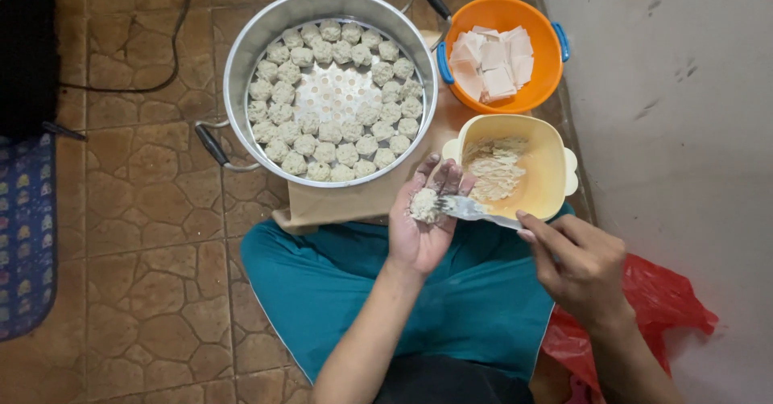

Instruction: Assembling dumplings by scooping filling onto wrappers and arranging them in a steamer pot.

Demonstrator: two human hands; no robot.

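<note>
My left hand [425, 219] is palm up over my lap, cupping a wrapper with a lump of pale filling [423, 204] on the fingers. My right hand [578, 263] grips a metal spoon [475, 209], whose tip touches that filling. Just beyond the hands stands a yellow bowl [549, 180] with remnants of pale filling. Further off, a large metal steamer pot [241, 58] holds several formed dumplings [295, 143] in rings around its perforated tray. An orange bowl [531, 90] at the back right holds a stack of square white wrappers [493, 58].
I sit cross-legged in teal trousers [338, 283] on a brown stone-pattern tile floor [145, 211]. A brown board [338, 203] lies under the pot. A white wall [684, 130] runs along the right, a red plastic bag [660, 299] beside my right knee. A patterned mat [24, 235] lies far left.
</note>
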